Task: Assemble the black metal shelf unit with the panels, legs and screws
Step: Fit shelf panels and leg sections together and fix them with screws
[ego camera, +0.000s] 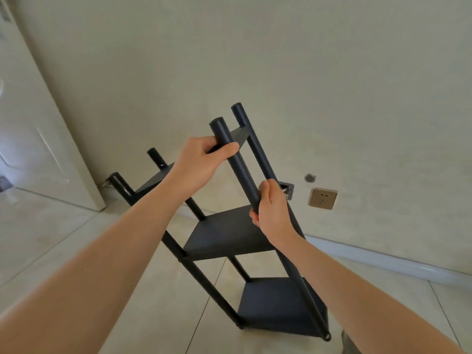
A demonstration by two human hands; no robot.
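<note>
The black metal shelf unit [229, 236] stands tilted on the tiled floor, with three flat panels joined to round black legs. The top panel is mostly hidden behind my left arm; the middle panel [224, 233] and bottom panel [275, 302] show fully. My left hand [201, 164] grips the edge of the top panel beside the near right leg [237, 164]. My right hand [272, 213] is wrapped around that same leg lower down, just above the middle panel. Several leg ends stick up above the top panel.
A pale wall stands close behind the shelf, with a brass socket plate [323, 198], a small open wall box [287, 189] and a round fitting [309, 178]. A white door or cabinet [38, 139] leans in at the left. A white skirting [383, 259] runs along the floor at right.
</note>
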